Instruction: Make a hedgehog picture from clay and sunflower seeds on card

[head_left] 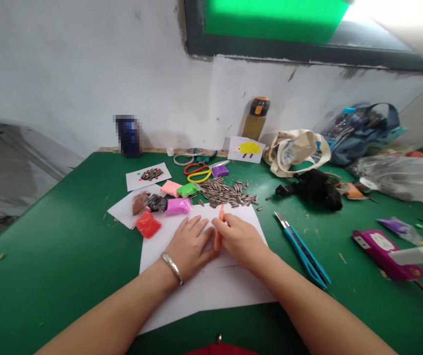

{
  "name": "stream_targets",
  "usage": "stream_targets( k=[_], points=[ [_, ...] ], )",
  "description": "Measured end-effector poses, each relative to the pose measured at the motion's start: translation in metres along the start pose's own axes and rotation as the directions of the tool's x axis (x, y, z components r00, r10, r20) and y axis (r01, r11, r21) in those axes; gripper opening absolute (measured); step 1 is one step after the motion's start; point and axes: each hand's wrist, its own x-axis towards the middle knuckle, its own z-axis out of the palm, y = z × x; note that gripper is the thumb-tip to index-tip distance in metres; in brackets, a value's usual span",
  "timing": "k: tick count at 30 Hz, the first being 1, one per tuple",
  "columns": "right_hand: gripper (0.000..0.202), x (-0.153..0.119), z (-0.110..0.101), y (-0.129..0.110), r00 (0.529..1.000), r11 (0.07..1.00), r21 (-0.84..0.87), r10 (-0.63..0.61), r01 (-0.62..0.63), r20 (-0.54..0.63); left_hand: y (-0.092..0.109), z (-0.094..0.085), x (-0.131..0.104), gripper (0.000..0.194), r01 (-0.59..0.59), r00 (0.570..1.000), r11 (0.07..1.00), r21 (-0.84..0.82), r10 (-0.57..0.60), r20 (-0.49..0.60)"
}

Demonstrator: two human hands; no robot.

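White paper (233, 291) lies on the green table in front of me. My left hand (192, 244) rests on it with spread fingers, a silver bangle on its wrist. Close beside it, my right hand (243, 239) is closed on an orange marker (218, 234), which stands tilted with its orange tip upward. The marker's lower end is near my left thumb. Beyond the paper's far edge is a pile of striped seeds (226, 192). Packets of red (148, 224), pink-purple (178, 206) and green clay (188, 190) lie to the left of the seeds.
A teal utility knife (303, 251) lies right of the paper, with a magenta glue gun (389, 254) farther right. Scissors (198, 175), two small hedgehog pictures (246, 149), a bottle (255, 121), a black bag (318, 190) and a cream bag (296, 153) stand or lie toward the wall.
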Motion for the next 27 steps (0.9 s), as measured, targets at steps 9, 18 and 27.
stream_targets(
  k=[9, 18, 27],
  points=[
    [0.018, 0.002, -0.014, 0.018, 0.945, 0.840, 0.503, 0.303, -0.205, -0.121, 0.002, -0.002, -0.002, 0.066, 0.007, 0.999, 1.000, 0.016, -0.008, 0.051],
    [0.030, 0.002, -0.001, 0.016, 0.984, 0.707, 0.694, 0.177, -0.137, 0.015, 0.006, -0.002, -0.001, 0.062, 0.042, 0.996, 0.999, 0.033, -0.045, 0.077],
    [0.030, 0.005, 0.015, 0.024, 0.921, 0.594, 0.758, 0.388, -0.270, 0.024, 0.009, -0.005, -0.004, 0.045, -0.036, 0.998, 0.998, 0.057, 0.034, 0.045]
  ],
)
